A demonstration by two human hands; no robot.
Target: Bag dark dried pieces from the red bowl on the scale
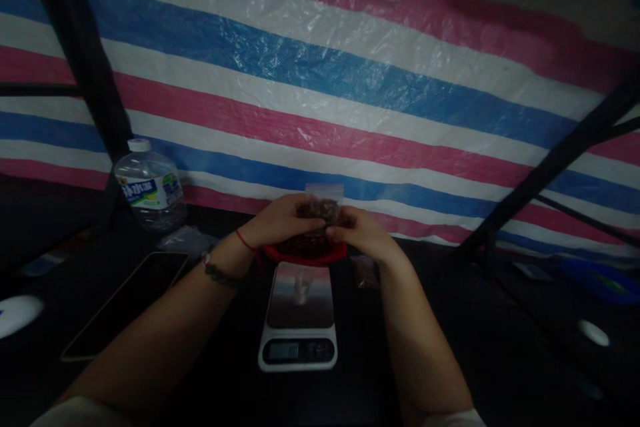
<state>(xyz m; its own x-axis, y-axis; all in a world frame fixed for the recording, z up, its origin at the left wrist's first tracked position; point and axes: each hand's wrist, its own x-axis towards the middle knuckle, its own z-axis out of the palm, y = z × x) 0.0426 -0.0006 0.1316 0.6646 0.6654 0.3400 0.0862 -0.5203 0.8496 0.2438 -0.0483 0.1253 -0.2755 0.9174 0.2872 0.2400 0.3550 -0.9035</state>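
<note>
A small clear zip bag [327, 208] with brown contents is held upright between my two hands, its top strip uppermost. My left hand [283, 219] is closed on the bag's left side, and my right hand [361, 232] pinches its right side. Below them sits a red tray [334, 255] with dark brown pieces, partly hidden by my hands. Nearer me stands a white kitchen scale [298, 359] with a metal plate and a small display. Another small bag of brown contents [367, 272] lies on the dark table, just right of the scale.
At the left stand a large clear bottle [153, 190], clear plastic [186, 240] and a dark tablet-like device [127, 303]. A white object [20, 315] is at the far left. A blue item [597, 280] and a white oval object [594, 333] lie right. Striped sheeting [320, 100] hangs behind.
</note>
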